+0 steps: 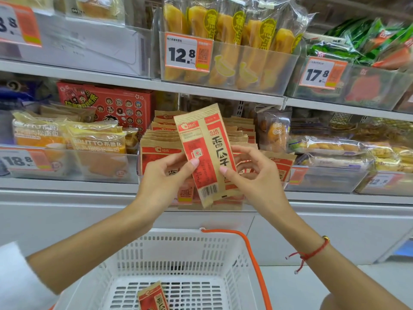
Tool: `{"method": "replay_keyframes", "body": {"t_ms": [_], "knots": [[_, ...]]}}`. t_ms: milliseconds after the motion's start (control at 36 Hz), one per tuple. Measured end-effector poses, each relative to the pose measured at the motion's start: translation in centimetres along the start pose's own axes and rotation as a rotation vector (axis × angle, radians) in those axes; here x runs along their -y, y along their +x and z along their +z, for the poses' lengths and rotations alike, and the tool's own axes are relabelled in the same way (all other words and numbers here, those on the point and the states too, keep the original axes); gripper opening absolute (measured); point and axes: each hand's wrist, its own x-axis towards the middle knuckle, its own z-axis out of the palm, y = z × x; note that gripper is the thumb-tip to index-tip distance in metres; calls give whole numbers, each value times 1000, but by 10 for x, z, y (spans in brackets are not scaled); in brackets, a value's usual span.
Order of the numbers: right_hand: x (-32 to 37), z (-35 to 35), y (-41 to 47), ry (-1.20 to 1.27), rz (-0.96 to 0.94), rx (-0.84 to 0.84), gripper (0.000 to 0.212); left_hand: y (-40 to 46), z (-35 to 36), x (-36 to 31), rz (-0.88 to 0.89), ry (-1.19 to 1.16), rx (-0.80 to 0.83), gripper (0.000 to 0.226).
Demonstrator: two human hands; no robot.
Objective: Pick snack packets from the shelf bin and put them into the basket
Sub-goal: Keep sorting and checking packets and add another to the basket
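Observation:
A tan and red snack packet (206, 153) is held upright in front of the shelf. My left hand (164, 177) pinches its left edge and my right hand (254, 175) pinches its right edge. Behind it the shelf bin (156, 151) holds several more of the same packets, standing in rows. Below, the white plastic basket (178, 245) with an orange handle (250, 247) sits under my forearms. One matching packet (153, 297) lies on the basket's floor.
Clear bins of bread packs (98, 142) sit left of the snack bin, pastry packs (330, 151) to its right. The upper shelf carries yellow bread sticks (225, 41) and green packs (368, 43). A red box (107, 104) stands behind.

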Motion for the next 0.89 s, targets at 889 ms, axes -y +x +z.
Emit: {"method": "replay_keyframes", "body": {"t_ms": [889], "knots": [[13, -19, -4, 568, 445, 558, 49, 2, -3, -10, 10, 23, 75, 24]]}}
